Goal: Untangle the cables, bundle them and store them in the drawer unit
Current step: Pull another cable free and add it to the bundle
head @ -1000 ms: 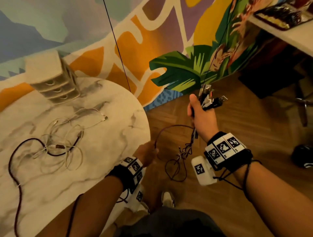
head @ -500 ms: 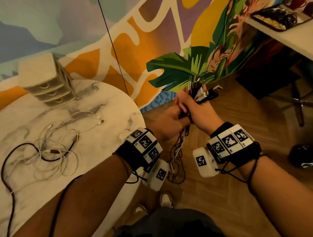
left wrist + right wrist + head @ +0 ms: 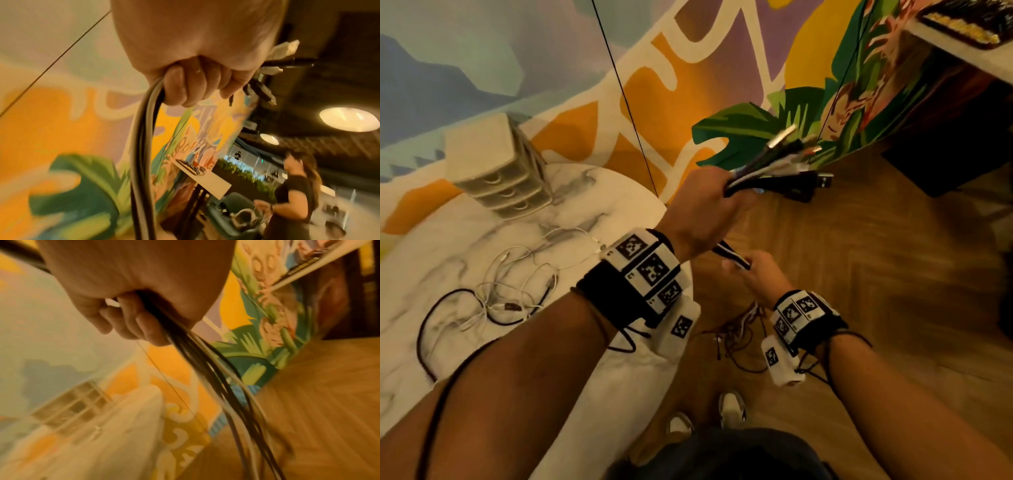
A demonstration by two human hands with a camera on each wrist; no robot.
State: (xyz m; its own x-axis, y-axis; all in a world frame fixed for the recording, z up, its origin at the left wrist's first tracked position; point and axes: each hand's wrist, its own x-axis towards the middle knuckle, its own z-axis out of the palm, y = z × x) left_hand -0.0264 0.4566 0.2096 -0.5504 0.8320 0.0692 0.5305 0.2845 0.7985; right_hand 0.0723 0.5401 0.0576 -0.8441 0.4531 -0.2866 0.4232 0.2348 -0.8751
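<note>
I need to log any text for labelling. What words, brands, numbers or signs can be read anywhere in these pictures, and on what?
No readable words, brands or numbers.
Wristbands: black-and-white square marker patterns; tiny marks beside them too small to read.
Mural: large white shapes, not legible as letters.
Drawer unit: no label visible.
Cable plugs above the left hand: blurred, no marking readable.

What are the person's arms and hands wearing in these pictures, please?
Both forearms are bare, with no sleeves. Each wrist carries a black band topped with white tiles printed with black square fiducial markers. Below each band hangs a white camera block bearing another marker. Thin black cables run back along the arms. The hands are bare, without gloves.
</note>
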